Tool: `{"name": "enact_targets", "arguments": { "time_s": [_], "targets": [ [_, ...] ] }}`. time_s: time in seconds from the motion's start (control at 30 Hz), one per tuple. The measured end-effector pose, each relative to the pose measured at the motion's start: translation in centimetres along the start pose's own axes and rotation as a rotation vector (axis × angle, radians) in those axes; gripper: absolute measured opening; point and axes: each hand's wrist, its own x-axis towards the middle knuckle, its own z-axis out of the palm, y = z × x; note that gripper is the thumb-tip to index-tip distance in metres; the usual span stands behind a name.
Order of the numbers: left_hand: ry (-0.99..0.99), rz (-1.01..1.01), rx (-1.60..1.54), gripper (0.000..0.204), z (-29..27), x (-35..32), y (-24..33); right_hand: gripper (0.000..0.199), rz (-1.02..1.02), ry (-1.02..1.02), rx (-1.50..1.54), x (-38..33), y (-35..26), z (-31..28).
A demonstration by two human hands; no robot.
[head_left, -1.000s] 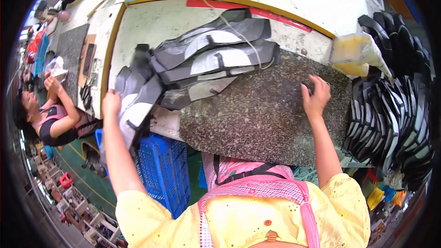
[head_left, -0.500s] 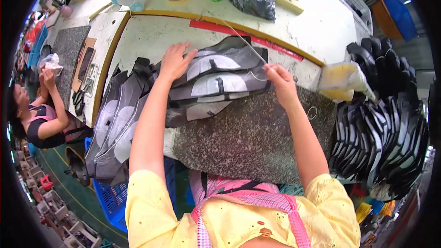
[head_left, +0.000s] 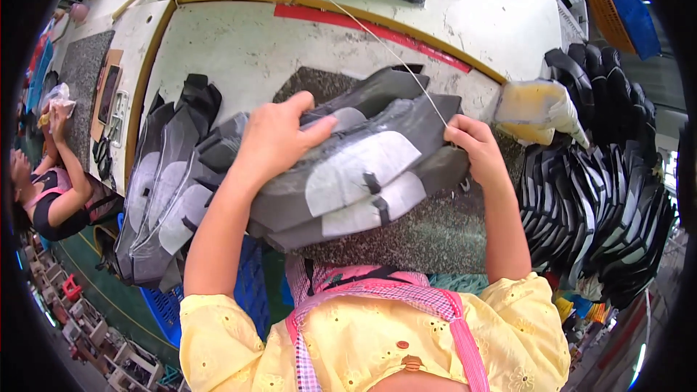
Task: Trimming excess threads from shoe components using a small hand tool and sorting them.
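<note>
Both of my hands hold a stack of grey and black shoe upper pieces (head_left: 363,167) lifted above the speckled grey work mat (head_left: 428,236). My left hand (head_left: 279,134) grips the stack's left end from above, thumb pressing its top. My right hand (head_left: 475,149) clasps the right end. A second row of similar grey pieces (head_left: 163,189) lies overlapped along the table's left edge.
A big pile of black pieces (head_left: 606,189) stands at the right, beside a yellow sponge block (head_left: 534,109). A thin cord (head_left: 377,40) crosses the white table (head_left: 239,43). A blue crate (head_left: 250,290) sits below the table. Another person (head_left: 51,189) works at far left.
My hands moved from resting on the stack to gripping both its ends, and the stack has come up off the mat toward me.
</note>
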Motion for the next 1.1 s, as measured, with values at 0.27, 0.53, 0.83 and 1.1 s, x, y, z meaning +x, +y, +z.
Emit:
{"name": "enact_targets", "arguments": {
  "time_s": [0.27, 0.53, 0.83, 1.1],
  "targets": [
    [0.238, 0.305, -0.047, 0.035, 9.7, -6.1, -3.3, 0.009, -0.179, -0.087, -0.671, -6.2, 12.2, 1.1],
    [0.066, 0.281, 0.206, 0.056, 13.5, -10.4, 2.6, 0.009, -0.348, -0.079, -0.162, -2.8, 8.1, 1.4],
    [0.036, 0.397, 0.033, 0.032, 14.8, -7.3, 1.3, 0.022, -0.219, -0.16, -0.482, 6.1, 11.2, 4.7],
    [0.316, 0.09, 0.146, 0.014, 17.3, -6.4, 0.6, 0.012, -0.093, 0.009, -0.086, 4.6, 5.3, 2.3]
  ]
}}
